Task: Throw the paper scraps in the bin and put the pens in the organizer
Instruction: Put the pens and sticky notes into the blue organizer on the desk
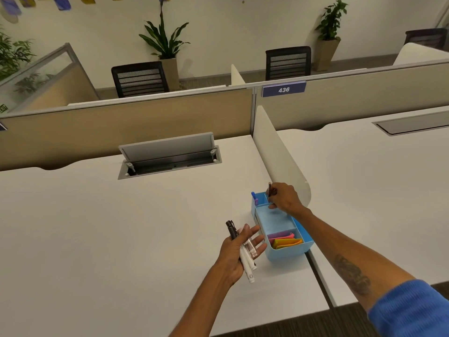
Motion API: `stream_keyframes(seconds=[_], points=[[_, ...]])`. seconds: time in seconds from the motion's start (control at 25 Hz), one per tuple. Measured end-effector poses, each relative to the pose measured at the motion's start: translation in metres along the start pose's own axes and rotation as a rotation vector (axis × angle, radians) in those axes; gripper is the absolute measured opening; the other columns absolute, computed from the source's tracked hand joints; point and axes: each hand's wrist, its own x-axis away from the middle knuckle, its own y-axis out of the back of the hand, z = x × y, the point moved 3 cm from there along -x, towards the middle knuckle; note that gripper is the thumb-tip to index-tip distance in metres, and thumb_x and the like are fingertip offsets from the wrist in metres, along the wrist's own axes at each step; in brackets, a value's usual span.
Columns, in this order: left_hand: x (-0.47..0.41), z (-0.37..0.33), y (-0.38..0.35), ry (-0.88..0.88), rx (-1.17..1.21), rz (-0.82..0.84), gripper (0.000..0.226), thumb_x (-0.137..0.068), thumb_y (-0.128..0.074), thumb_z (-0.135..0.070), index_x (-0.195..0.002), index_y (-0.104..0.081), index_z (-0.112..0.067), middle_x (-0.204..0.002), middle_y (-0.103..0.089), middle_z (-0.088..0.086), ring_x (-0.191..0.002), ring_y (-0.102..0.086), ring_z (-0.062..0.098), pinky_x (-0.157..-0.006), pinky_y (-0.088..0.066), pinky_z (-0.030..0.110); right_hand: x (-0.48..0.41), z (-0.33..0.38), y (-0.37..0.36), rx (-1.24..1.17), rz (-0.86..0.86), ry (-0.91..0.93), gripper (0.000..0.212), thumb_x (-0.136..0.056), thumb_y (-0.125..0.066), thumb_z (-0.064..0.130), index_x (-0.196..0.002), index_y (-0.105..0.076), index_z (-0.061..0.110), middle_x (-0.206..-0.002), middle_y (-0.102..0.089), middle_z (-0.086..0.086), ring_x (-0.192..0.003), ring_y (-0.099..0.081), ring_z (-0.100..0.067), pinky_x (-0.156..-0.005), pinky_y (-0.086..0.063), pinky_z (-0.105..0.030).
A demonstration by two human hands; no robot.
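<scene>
Lowering a dark pen into the far corner slot of the blue organizer, the right hand pinches it upright. Just left of that, the left hand loosely cradles the remaining pens, fingers half open; releasing and taking another likely follows.

An open-plan office: white desk surfaces split by beige partition panels, a numbered "436" cubicle tag, black mesh chairs, a cable hatch and potted plants.
</scene>
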Motion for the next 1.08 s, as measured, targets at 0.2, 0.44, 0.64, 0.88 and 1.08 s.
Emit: stream_keyframes(seconds=[0.2, 0.44, 0.64, 0.88, 1.08], points=[[0.009, -0.002, -0.001, -0.003, 0.023, 0.042, 0.031, -0.087, -0.068, -0.017, -0.114, -0.061, -0.002, -0.106, -0.075, 0.02, -0.09, -0.075, 0.037, -0.067, -0.063, 0.046, 0.016, 0.007, 0.008, -0.083, -0.115, 0.018, 0.033, -0.086, -0.069, 0.006, -0.118, -0.061, 0.009, -0.116, -0.067, -0.017, -0.091, -0.066, -0.024, -0.085, -0.053, -0.03], [0.025, 0.003, -0.001, 0.015, -0.009, 0.102, 0.034, -0.094, -0.061, -0.014, -0.127, -0.061, -0.005, -0.112, -0.074, 0.018, -0.096, -0.073, 0.038, -0.074, -0.062, 0.05, 0.051, 0.034, 0.024, -0.142, -0.198, 0.083, 0.055, -0.091, -0.064, 0.008, -0.141, -0.042, 0.015, -0.144, -0.051, -0.013, -0.126, -0.054, -0.032, -0.102, -0.046, -0.042], [0.042, 0.004, -0.001, 0.062, -0.008, 0.183, 0.035, -0.098, -0.056, -0.019, -0.132, -0.059, -0.01, -0.125, -0.069, 0.015, -0.108, -0.069, 0.036, -0.084, -0.059, 0.054, 0.112, 0.063, 0.014, -0.231, -0.172, 0.213, 0.029, -0.095, -0.059, 0.015, -0.124, -0.059, 0.012, -0.119, -0.067, -0.006, -0.1, -0.068, -0.022, -0.087, -0.055, -0.029], [0.059, -0.001, 0.004, 0.076, 0.006, 0.216, 0.039, -0.099, -0.055, -0.023, -0.134, -0.058, -0.007, -0.127, -0.066, 0.02, -0.109, -0.068, 0.039, -0.088, -0.057, 0.054, 0.164, 0.072, 0.0, -0.244, -0.052, 0.128, 0.021, -0.094, -0.06, 0.025, -0.112, -0.066, 0.018, -0.1, -0.066, 0.005, -0.089, -0.065, -0.011, -0.068, -0.047, -0.015], [0.063, -0.001, 0.015, 0.059, -0.003, 0.196, 0.035, -0.1, -0.053, -0.025, -0.13, -0.061, -0.008, -0.119, -0.07, 0.022, -0.105, -0.069, 0.042, -0.086, -0.055, 0.059, 0.185, 0.069, -0.015, -0.169, 0.21, -0.013, 0.031, -0.087, -0.069, 0.033, -0.116, -0.058, 0.025, -0.089, -0.066, 0.007, -0.079, -0.069, -0.01, -0.066, -0.054, -0.019]])
